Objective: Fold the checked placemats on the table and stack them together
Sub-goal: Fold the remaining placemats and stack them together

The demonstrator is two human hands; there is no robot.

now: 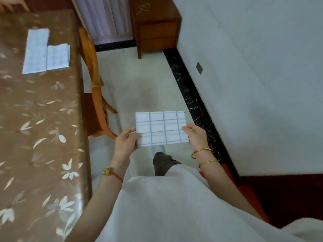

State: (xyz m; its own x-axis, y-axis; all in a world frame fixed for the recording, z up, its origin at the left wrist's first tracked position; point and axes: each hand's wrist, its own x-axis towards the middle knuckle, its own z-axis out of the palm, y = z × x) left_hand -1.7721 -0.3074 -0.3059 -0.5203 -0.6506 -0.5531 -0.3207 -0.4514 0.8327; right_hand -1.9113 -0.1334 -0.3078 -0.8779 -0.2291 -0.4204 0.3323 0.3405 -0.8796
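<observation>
Two mats [35,51] lie on the table [40,119] at ten o'clock; my left hand [125,144] and right hand [196,137] pinch a folded mat [161,128] at centre. I'd square its edges before stacking.

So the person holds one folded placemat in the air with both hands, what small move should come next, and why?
Probably carry the held placemat left, over the table, toward the small folded placemat. Left hand and right hand pinch its two sides above the floor, away from the table. It looks already folded, so stacking seems next. The longer placemat beside it may need another fold.
</observation>
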